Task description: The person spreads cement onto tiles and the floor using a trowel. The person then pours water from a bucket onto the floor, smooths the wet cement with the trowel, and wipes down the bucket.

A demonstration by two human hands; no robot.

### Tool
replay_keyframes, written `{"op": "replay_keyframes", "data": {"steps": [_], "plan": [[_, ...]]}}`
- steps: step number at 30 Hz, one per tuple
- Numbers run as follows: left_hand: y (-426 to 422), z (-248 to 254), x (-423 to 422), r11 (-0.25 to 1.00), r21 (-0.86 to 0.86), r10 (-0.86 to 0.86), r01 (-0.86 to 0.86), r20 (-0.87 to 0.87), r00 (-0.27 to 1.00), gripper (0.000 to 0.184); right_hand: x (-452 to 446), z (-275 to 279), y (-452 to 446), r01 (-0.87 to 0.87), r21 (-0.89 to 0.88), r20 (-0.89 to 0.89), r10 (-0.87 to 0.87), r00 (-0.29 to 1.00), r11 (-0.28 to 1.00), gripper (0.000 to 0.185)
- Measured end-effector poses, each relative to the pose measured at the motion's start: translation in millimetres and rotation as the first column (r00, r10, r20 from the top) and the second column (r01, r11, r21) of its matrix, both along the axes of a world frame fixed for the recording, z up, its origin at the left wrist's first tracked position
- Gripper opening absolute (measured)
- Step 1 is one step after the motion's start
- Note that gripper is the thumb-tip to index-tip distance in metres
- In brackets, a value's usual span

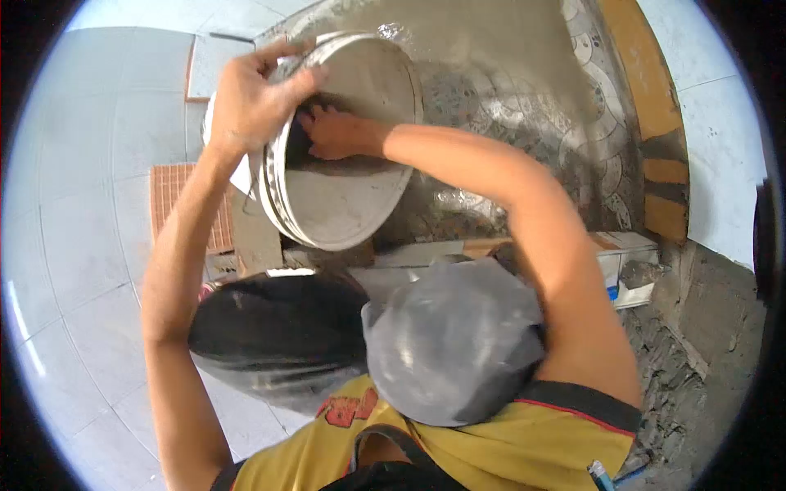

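Observation:
A white round bucket is tipped on its side, its mouth facing right and its inner wall smeared grey. My left hand is closed over the bucket's upper left edge, thumb on the near side. Through the mouth reaches my right hand, fingers curled against a dark patch deep inside. What those fingers hold, if anything, is hidden. Under and beyond the bucket lies a wet, patterned tile floor partly covered with grey slurry.
An orange-brown ribbed tile lies left of the bucket. Pale glossy tiles cover the left side. A low ledge runs before my knees. At right are a yellowish strip and rough grey mortar.

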State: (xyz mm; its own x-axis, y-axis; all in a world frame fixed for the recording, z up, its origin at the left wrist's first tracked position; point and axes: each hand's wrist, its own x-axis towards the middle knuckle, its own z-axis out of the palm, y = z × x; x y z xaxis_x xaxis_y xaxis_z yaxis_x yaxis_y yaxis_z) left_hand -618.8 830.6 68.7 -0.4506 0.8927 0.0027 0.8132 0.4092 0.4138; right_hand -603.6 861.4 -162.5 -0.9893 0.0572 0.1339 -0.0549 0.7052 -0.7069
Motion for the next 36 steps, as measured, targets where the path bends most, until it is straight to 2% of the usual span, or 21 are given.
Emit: {"op": "replay_keyframes", "data": {"steps": [1,2,4,6,8,10,11,12,15,17,19,20,21,22,23,24,25,29,33,35,36], "plan": [[0.6,4.4,10.6,0.999,0.016,0.045,-0.047,0.088,0.995,0.058,-38.2,-28.7,-11.9,-0.058,0.061,-0.144,0.066,0.987,0.996,0.069],[-0.9,2.9,5.2,1.0,0.002,-0.009,0.009,-0.048,0.999,0.059,-71.5,-49.2,-9.3,-0.092,0.144,-0.268,0.129,0.955,0.985,0.075],[3.6,7.6,14.9,1.0,-0.007,0.022,-0.022,-0.001,1.0,0.055,-53.6,3.0,5.8,-0.133,-0.343,-0.501,-0.061,0.863,0.93,0.052],[0.8,-2.6,12.3,0.989,0.108,0.088,-0.097,0.085,0.992,0.049,-78.1,-17.1,-32.4,0.069,-0.345,-0.442,-0.227,0.868,0.936,0.049],[1.2,3.4,11.1,0.985,0.114,0.108,-0.133,0.2,0.974,0.049,-116.8,-71.3,-39.6,0.203,-0.122,-0.242,-0.227,0.943,0.972,0.055],[-5.1,3.1,5.5,0.982,0.12,0.11,-0.146,0.266,0.958,0.049,-123.1,-78.4,-26.7,0.107,-0.336,-0.172,-0.172,0.97,0.936,0.047],[-10.5,3.7,5.8,0.982,0.103,0.122,-0.161,0.309,0.943,0.05,-121.3,-86.2,-26.3,0.115,-0.498,-0.152,-0.217,0.964,0.86,0.042],[-13.4,3.8,3.1,0.982,0.118,0.11,-0.148,0.279,0.954,0.049,-39.5,1.9,14.4,0.19,-0.837,0.231,0.016,0.973,0.513,0.036],[-21.3,5.1,-4.0,0.985,0.117,0.092,-0.13,0.291,0.952,0.049,59.0,17.3,66.5,0.074,-0.997,0.07,0.224,0.972,-0.013,0.045],[-28.1,1.9,-15.5,0.992,0.059,0.092,-0.116,0.31,0.946,0.048,151.3,29.6,88.7,0.087,-0.985,0.071,0.115,0.991,-0.149,0.056],[-28.0,-3.4,-20.3,0.99,0.135,0.004,-0.043,0.272,0.962,0.043,223.2,24.1,88.5,0.126,-0.991,0.129,-0.079,0.989,-0.04,0.064],[-28.9,-7.5,-23.5,0.985,0.159,0.0,-0.066,0.382,0.924,0.04,249.8,17.0,76.8,0.375,-0.925,0.378,-0.229,0.897,-0.059,0.062],[-34.7,-7.9,-25.7,0.987,0.157,-0.015,-0.044,0.358,0.934,0.04,270.4,-22.0,78.6,0.577,-0.669,0.463,-0.344,0.817,0.469,0.062],[-35.1,-8.8,-29.2,0.988,0.153,-0.02,-0.034,0.341,0.94,0.041,294.3,-48.4,80.6,0.639,-0.305,0.542,-0.423,0.726,0.706,0.06],[-31.9,-9.3,-28.2,0.988,0.149,-0.021,-0.028,0.316,0.948,0.041,338.4,-93.3,76.2,0.665,0.038,0.403,-0.62,0.672,0.746,0.058],[-32.2,-8.9,-28.5,0.989,0.149,-0.027,-0.022,0.32,0.947,0.041,367.7,-67.7,87.4,0.656,0.242,0.572,-0.651,0.499,0.715,0.032],[-33.2,-9.1,-29.7,0.988,0.151,-0.028,-0.022,0.322,0.946,0.041,409.0,-105.0,100.8,0.599,0.353,0.598,-0.666,0.446,0.718,0.023],[-35.9,-4.6,-27.3,0.988,0.142,0.014,-0.067,0.343,0.939,0.041,464.9,-135.4,128.1,0.74,0.473,0.547,-0.817,0.179,0.479,0.022],[-36.8,-7.3,-30.8,0.986,0.155,0.007,-0.069,0.372,0.928,0.041,380.6,-93.5,108.5,0.786,0.176,0.635,-0.679,0.369,0.592,0.056],[-38.2,-5.9,-34.1,0.988,0.133,0.029,-0.081,0.353,0.935,0.042,346.6,-116.6,93.5,0.758,0.043,0.428,-0.698,0.574,0.651,0.07],[-39.3,-5.8,-34.9,0.989,0.122,0.041,-0.088,0.344,0.938,0.042,339.7,-113.0,94.8,0.793,0.031,0.433,-0.723,0.538,0.608,0.069]]}}
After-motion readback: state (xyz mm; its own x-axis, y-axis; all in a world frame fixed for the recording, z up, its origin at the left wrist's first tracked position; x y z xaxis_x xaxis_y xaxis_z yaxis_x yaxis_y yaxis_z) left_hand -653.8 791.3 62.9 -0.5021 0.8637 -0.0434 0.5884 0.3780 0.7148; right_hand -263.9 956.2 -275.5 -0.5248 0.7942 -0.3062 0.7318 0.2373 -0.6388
